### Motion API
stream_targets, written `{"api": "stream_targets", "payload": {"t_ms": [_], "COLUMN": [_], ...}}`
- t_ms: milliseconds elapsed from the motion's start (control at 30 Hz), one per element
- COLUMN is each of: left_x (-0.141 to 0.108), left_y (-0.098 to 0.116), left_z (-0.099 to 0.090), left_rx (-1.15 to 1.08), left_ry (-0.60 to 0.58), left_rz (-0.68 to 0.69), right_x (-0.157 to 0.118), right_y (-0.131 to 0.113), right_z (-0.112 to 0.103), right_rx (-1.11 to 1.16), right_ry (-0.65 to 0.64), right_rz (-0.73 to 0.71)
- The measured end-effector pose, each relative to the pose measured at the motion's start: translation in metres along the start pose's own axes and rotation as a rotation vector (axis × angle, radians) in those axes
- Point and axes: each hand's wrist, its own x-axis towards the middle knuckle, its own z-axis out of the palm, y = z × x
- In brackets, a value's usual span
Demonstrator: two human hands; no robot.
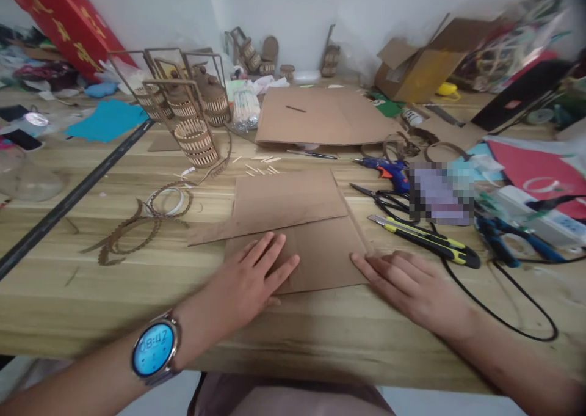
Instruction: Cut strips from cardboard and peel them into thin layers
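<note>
Two pieces of brown cardboard lie on the wooden table in front of me: a lower sheet (325, 251) and, overlapping its far part, a slanted piece (284, 202) with a pointed left end. My left hand (251, 275) rests with fingers spread on the near left part of the lower sheet. At that sheet's near right corner is my right hand (407, 281), its index finger extended onto the cardboard and the other fingers loosely bent, with nothing visible in them. A yellow and black utility knife (425, 240) lies just beyond my right hand.
Scissors (379, 197), a blue glue gun (389, 170) and a black cable lie at the right. Notched cardboard strips (137, 229) and small stick-covered lanterns (196, 142) are at the left. A larger cardboard sheet (325, 120) lies farther back, beyond small wooden sticks (263, 168).
</note>
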Motion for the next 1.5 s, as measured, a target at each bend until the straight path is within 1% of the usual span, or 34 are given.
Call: {"api": "stream_targets", "payload": {"t_ms": [67, 200, 300, 367, 433, 467, 500, 533, 633, 700, 767, 800, 833, 867, 900, 933, 967, 1033, 1100, 1133, 1167, 1267, 1400, 1500], "left_x": [0.007, 0.014, 0.012, 0.008, 0.004, 0.003, 0.002, 0.002, 0.003, 0.003, 0.003, 0.003, 0.002, 0.001, 0.0, -0.001, -0.003, -0.005, -0.007, -0.007, -0.008, -0.008, -0.008, -0.009], "left_y": [0.005, 0.012, 0.012, 0.01, 0.008, 0.007, 0.006, 0.006, 0.006, 0.006, 0.007, 0.008, 0.009, 0.01, 0.011, 0.012, 0.013, 0.016, 0.017, 0.017, 0.017, 0.016, 0.013, 0.012], "left_z": [0.0, 0.002, 0.008, 0.013, 0.018, 0.019, 0.02, 0.021, 0.023, 0.024, 0.025, 0.024, 0.024, 0.023, 0.023, 0.023, 0.023, 0.023, 0.025, 0.027, 0.028, 0.031, 0.034, 0.036], "left_rx": [0.017, 0.035, 0.047, 0.05, 0.047, 0.046, 0.044, 0.042, 0.029, 0.011, -0.033, -0.064, -0.096, -0.126, -0.149, -0.165, -0.176, -0.189, -0.197, -0.201, -0.207, -0.228, -0.236, -0.225], "left_ry": [-0.011, 0.034, 0.05, 0.062, 0.07, 0.071, 0.072, 0.071, 0.068, 0.061, 0.031, 0.009, -0.013, -0.033, -0.048, -0.059, -0.063, -0.067, -0.064, -0.061, -0.061, -0.067, -0.089, -0.076], "left_rz": [0.035, 0.15, 0.145, 0.124, 0.122, 0.126, 0.131, 0.135, 0.135, 0.127, 0.113, 0.104, 0.094, 0.084, 0.076, 0.069, 0.065, 0.063, 0.064, 0.067, 0.07, 0.084, 0.109, 0.13], "right_x": [0.001, -0.001, -0.014, -0.031, -0.052, -0.062, -0.072, -0.079, -0.089, -0.085, -0.074, -0.068, -0.061, -0.054, -0.048, -0.042, -0.037, -0.03, -0.025, -0.022, -0.02, -0.012, 0.001, 0.01], "right_y": [-0.003, -0.006, 0.003, 0.015, 0.03, 0.038, 0.046, 0.053, 0.068, 0.073, 0.073, 0.07, 0.067, 0.061, 0.054, 0.047, 0.038, 0.022, 0.008, 0.002, -0.002, -0.013, -0.025, -0.032], "right_z": [0.002, 0.006, 0.005, 0.003, 0.004, 0.005, 0.007, 0.01, 0.014, 0.01, 0.0, -0.007, -0.013, -0.018, -0.023, -0.026, -0.028, -0.028, -0.026, -0.026, -0.026, -0.027, -0.022, -0.015], "right_rx": [0.006, 0.092, 0.178, 0.173, 0.117, 0.092, 0.053, 0.062, 0.204, 0.309, 0.434, 0.522, 0.642, 0.809, 0.993, 1.159, 1.279, 1.489, 1.676, 1.759, 1.832, 1.963, 2.013, 1.993], "right_ry": [0.012, 0.002, -0.061, -0.147, -0.246, -0.286, -0.307, -0.339, -0.386, -0.366, -0.37, -0.397, -0.451, -0.514, -0.551, -0.536, -0.473, -0.35, -0.283, -0.258, -0.242, -0.175, -0.042, 0.007], "right_rz": [-0.013, 0.019, 0.096, 0.222, 0.482, 0.585, 0.668, 0.722, 0.803, 0.876, 0.994, 1.063, 1.137, 1.198, 1.252, 1.302, 1.37, 1.515, 1.636, 1.666, 1.67, 1.595, 1.552, 1.519]}}
